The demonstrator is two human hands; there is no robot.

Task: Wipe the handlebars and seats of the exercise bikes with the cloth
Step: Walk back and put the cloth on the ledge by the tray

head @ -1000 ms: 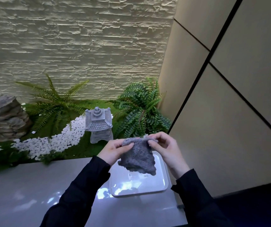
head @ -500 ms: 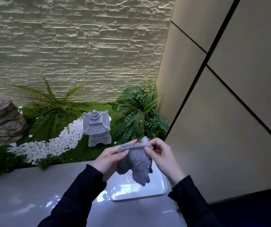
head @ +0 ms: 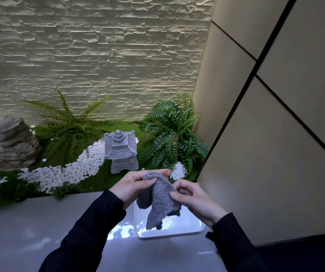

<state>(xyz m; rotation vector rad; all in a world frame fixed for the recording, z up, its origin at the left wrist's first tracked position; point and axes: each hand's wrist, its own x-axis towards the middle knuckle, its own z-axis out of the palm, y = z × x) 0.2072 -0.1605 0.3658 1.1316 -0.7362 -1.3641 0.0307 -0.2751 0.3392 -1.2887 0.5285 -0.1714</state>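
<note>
A grey fluffy cloth (head: 160, 199) hangs between both hands above a white tray (head: 189, 229). My left hand (head: 131, 186) pinches its top edge between thumb and fingers. My right hand (head: 194, 200) pinches the cloth's right side lower down. The cloth droops in folds, its lowest corner just over the tray. No exercise bike, handlebar or seat is in view.
The tray sits on a glossy grey ledge (head: 39, 232). Behind it lies a small garden bed with a stone lantern (head: 121, 152), ferns (head: 171, 134), white pebbles (head: 75, 169) and a rock (head: 15, 144). A beige panelled wall (head: 275, 134) stands close on the right.
The cloth, held stretched by its top edge, has been gathered. My right hand slid down to its right side, and my left hand keeps hold of the top.
</note>
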